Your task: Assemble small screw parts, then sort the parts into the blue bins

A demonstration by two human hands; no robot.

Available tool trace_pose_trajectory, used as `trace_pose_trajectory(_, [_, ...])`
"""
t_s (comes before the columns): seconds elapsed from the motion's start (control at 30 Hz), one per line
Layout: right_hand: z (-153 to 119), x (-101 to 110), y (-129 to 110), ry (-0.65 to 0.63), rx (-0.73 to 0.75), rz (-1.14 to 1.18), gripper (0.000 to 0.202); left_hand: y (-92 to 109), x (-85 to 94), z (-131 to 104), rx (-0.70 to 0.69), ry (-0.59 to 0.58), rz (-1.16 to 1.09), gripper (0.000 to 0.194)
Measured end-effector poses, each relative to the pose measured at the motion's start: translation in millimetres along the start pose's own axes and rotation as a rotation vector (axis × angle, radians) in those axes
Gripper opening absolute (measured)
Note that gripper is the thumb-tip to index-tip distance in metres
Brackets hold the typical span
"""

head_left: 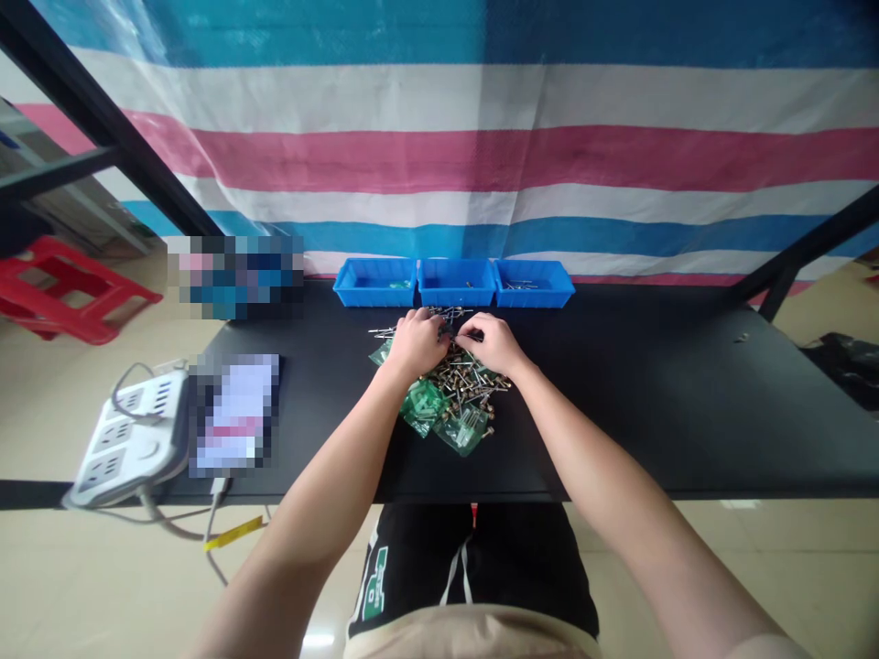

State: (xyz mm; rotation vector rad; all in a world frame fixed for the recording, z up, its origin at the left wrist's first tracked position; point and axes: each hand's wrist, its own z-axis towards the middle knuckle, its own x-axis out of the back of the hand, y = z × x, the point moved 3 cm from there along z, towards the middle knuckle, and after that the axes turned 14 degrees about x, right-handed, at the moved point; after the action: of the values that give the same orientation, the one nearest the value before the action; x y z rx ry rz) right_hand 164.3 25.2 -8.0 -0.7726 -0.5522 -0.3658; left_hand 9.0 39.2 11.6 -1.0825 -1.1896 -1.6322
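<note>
A heap of small metal pins or screws [463, 375] lies on the black table, with small green-tinted bags [424, 405] along its left and front sides. My left hand [420, 340] rests at the heap's upper left, its fingers curled down over the pieces. What it holds, if anything, is hidden. Facing it, my right hand [489, 340] has thumb and fingertips pinched together above the heap, on something too small to make out. Just behind the hands stand a left blue bin [376, 297], a middle blue bin [457, 297] and a right blue bin [536, 298], each with a few small pieces inside.
A white power strip [130, 439] with cables sits at the table's left end, beside a blurred flat device [234, 416]. Striped sheeting [522, 160] hangs behind the table [652, 394]. Dark metal posts rise at both sides, and a red stool [69, 288] stands at far left.
</note>
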Motion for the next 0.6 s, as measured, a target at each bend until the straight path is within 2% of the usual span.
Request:
trace_pose_trajectory(0.1, [-0.4, 3.2, 4.4, 0.079, -0.117, 0.161, 0.012, 2.0, 3.3, -1.1, -0.003, 0.020, -0.043, 0.030])
trace_pose_trajectory(0.2, [-1.2, 7.2, 6.4, 0.149, -0.196, 0.291, 0.019, 7.5, 7.5, -4.5, -0.068, 0.016, -0.108, 0.032])
trace_pose_trajectory(0.33, [-2.6, 13.2, 4.7, 0.254, -0.251, 0.403, 0.027, 15.4, 11.8, -9.0, -0.178, 0.018, -0.183, 0.033])
trace_pose_trajectory(0.47, [-3.8, 15.0, 2.5, 0.299, -0.292, 0.530, 0.034, 18.5, 11.6, -9.3, -0.284, 0.030, -0.275, 0.023])
trace_pose_trajectory(0.6, [-5.7, 17.0, 3.1, 0.326, -0.292, 0.501, 0.038, 18.1, 9.7, -7.5, -0.342, 0.036, -0.303, 0.025])
